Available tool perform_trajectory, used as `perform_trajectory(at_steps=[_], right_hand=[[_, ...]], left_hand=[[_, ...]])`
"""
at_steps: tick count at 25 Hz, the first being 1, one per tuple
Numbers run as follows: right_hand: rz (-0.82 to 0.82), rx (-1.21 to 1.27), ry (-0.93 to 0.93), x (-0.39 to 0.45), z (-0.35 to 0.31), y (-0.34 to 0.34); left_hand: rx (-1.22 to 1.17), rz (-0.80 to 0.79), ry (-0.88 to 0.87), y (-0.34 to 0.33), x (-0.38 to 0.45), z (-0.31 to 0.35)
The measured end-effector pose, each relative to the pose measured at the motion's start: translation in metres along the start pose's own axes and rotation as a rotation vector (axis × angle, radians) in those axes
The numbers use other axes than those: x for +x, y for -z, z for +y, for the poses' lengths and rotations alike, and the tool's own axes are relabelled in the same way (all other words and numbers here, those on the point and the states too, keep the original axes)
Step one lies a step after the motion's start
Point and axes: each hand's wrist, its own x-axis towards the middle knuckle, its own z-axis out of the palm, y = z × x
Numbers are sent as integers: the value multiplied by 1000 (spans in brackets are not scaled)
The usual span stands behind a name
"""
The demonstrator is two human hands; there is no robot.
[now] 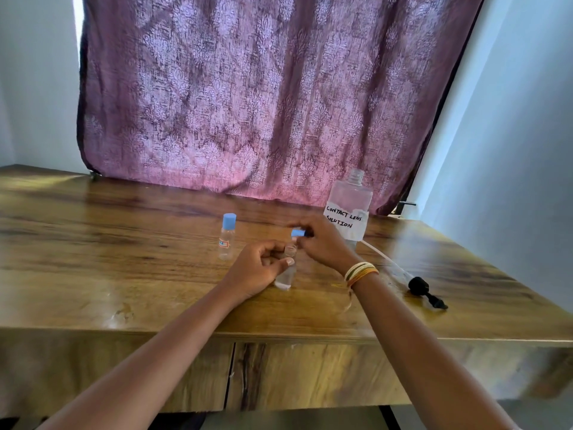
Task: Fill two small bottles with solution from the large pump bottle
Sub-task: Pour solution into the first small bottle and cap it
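Note:
A small clear bottle (286, 274) stands upright on the wooden table (124, 243), its mouth uncovered. My left hand (257, 271) grips its body. Just above the mouth, my right hand (325, 243) pinches its blue cap (298, 233). A second small bottle (227, 237) with a blue cap on stands to the left, untouched. The large clear bottle (350, 209), labelled "contact lens solution", stands behind my right hand with its neck uncovered. Its black pump head (424, 291) with a white tube lies on the table to the right.
A purple patterned curtain (263, 94) hangs behind the table. White walls stand on both sides. The table's front edge runs near my forearms, with drawer fronts below it.

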Motion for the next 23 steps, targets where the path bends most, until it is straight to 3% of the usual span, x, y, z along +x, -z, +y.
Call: perform_trajectory(at_steps=[3, 6, 16, 19, 23], right_hand=[[144, 482, -77, -18, -15, 20], [134, 626, -65, -34, -24, 29], [-71, 330, 58, -44, -28, 29], [-12, 242, 6, -43, -33, 27], [188, -39, -63, -39, -40, 17]], left_hand=[[-24, 1, 15, 0, -1, 0], [-38, 5, 10, 0, 0, -2], [10, -43, -56, 0, -4, 4], [24, -41, -60, 2, -4, 2], [64, -22, -85, 2, -3, 1]])
